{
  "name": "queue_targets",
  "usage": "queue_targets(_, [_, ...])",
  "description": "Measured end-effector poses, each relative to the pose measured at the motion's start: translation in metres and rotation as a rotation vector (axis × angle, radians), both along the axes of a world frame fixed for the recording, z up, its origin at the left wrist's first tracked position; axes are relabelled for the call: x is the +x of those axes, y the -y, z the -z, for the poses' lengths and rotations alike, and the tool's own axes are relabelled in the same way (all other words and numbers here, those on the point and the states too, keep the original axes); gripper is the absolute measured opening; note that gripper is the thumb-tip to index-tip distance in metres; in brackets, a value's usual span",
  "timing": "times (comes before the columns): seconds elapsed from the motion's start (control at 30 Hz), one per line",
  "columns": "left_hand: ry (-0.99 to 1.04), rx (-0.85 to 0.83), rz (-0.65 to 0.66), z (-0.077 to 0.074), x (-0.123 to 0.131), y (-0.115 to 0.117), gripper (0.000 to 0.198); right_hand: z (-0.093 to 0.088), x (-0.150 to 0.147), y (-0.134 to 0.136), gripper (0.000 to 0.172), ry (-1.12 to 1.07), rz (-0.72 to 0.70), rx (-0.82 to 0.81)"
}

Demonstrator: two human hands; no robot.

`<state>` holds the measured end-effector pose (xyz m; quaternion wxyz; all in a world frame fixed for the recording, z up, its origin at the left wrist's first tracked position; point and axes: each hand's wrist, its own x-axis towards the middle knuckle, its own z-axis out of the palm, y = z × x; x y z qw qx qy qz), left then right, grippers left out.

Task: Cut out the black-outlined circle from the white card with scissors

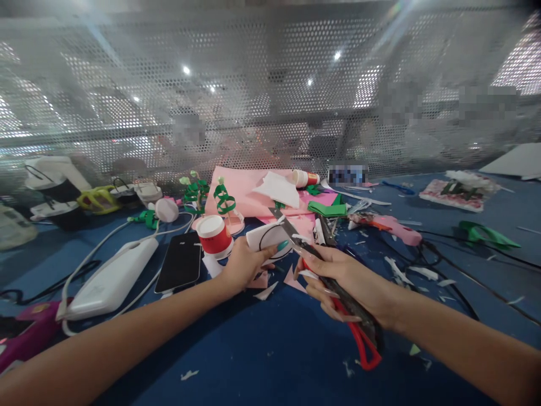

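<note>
My left hand [243, 265] pinches a white piece of paper [260, 235] with a curved black line drawn on it. In my right hand [342, 279] is a black box cutter [327, 276], its blade up against the paper's right side. A red looped handle [368, 355], perhaps of scissors, sticks out below the same hand; the rest of it is hidden by the fingers. Just left of the paper stands a red and white paper cup [214, 237]. Pink paper scraps [295, 280] lie under and beside my hands on the blue table [270, 349].
To the left are a black phone [180, 262], a white power bank [114, 276] and cables. Green paper plants [224, 197] stand behind the cup. Pink sheets [236, 186] lie at the back. A pink glue gun [397, 228] and corded wires are on the right. Perforated metal closes the back.
</note>
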<state>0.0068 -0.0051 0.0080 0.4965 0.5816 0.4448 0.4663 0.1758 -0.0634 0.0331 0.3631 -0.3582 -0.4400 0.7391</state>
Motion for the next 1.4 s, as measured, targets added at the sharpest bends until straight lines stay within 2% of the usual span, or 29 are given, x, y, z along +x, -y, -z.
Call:
queue_targets(0.1, [-0.036, 0.011, -0.010, 0.004, -0.002, -0.002, 0.039, 0.002, 0.001, 0.000, 0.015, -0.011, 0.004, 0.002])
queue_targets(0.23, [-0.170, 0.134, -0.005, 0.008, -0.005, -0.001, 0.029, -0.001, 0.002, 0.002, 0.015, -0.007, -0.031, -0.007])
queue_targets(0.3, [-0.251, 0.212, 0.007, 0.008, -0.006, 0.002, 0.020, -0.004, 0.002, 0.004, 0.017, 0.008, -0.050, -0.002])
queue_targets(0.4, [-0.394, 0.360, 0.023, 0.004, -0.006, 0.005, 0.022, -0.007, 0.000, 0.007, 0.018, 0.021, -0.050, -0.010])
queue_targets(0.47, [-0.436, 0.402, 0.030, 0.001, -0.006, 0.007, 0.022, -0.006, -0.001, 0.007, 0.018, 0.014, -0.032, -0.010])
queue_targets(0.6, [-0.348, 0.350, 0.042, 0.000, -0.004, 0.005, 0.016, -0.001, -0.001, 0.004, 0.014, -0.054, -0.017, -0.005])
queue_targets(0.73, [-0.192, 0.158, -0.039, 0.005, -0.005, 0.000, 0.024, 0.001, 0.003, -0.003, 0.016, -0.156, -0.006, 0.001])
queue_targets(0.83, [-0.160, 0.070, -0.078, 0.007, -0.006, -0.002, 0.030, 0.003, 0.006, -0.010, 0.021, -0.253, -0.035, -0.013])
queue_targets(0.97, [-0.193, 0.086, -0.108, 0.005, -0.006, 0.000, 0.034, 0.007, 0.006, -0.014, 0.027, -0.340, -0.087, -0.046])
queue_targets(1.13, [-0.155, 0.047, -0.173, 0.000, -0.006, 0.002, 0.039, 0.010, 0.002, -0.010, 0.027, -0.337, -0.098, -0.045])
queue_targets(1.4, [-0.177, 0.069, -0.123, -0.002, -0.005, 0.004, 0.036, 0.011, 0.005, -0.010, 0.026, -0.350, -0.137, -0.067])
